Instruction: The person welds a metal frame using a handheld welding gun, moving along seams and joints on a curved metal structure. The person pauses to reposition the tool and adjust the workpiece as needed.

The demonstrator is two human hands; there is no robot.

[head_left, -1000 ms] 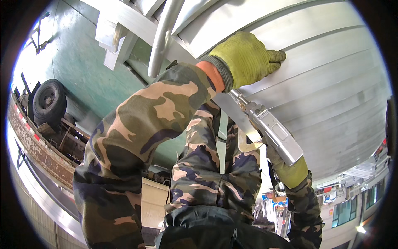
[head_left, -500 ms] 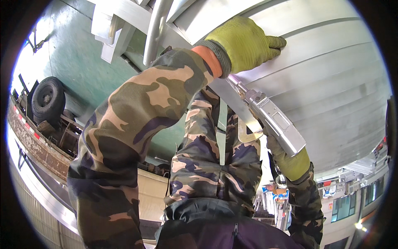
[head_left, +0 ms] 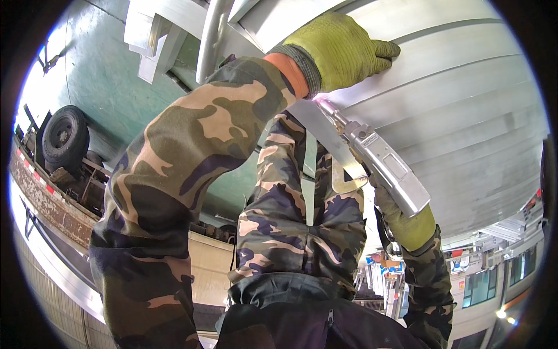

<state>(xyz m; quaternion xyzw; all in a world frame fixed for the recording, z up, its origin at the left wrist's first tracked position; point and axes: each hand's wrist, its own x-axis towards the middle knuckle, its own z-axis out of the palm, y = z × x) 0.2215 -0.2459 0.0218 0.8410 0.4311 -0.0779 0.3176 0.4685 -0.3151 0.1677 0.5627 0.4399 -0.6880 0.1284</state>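
Nearest, at 6 o'clock, are two camouflage trouser legs (head_left: 279,232), and two matching sleeves reach up past them. At 4 o'clock the right hand (head_left: 410,230), in a yellow-green glove, is wrapped around the grip of one silver metal gun (head_left: 388,166), its fingers mostly hidden. The gun is at 3 o'clock, its long axis slanting from a butt toward 5 o'clock to a slim nozzle (head_left: 331,111) pointing between 10 and 11. A pink-violet glow sits at the tip, just below the left cuff; I cannot tell whether the tip touches metal. At 1 o'clock the left hand (head_left: 337,52), in the second glove, lies on the large pale metal panel (head_left: 453,116), two fingers stretched side by side toward 3 o'clock; whether it grips anything I cannot tell. One round metal tube (head_left: 214,41) stands at 11 o'clock. Farther off, one black wheel (head_left: 65,135) is between 9 and 10 o'clock beside green floor (head_left: 110,75), and windows (head_left: 480,288) show at 4. A second ago the tip had no pink glow; now hands and gun also sit higher in view, their holds alike.
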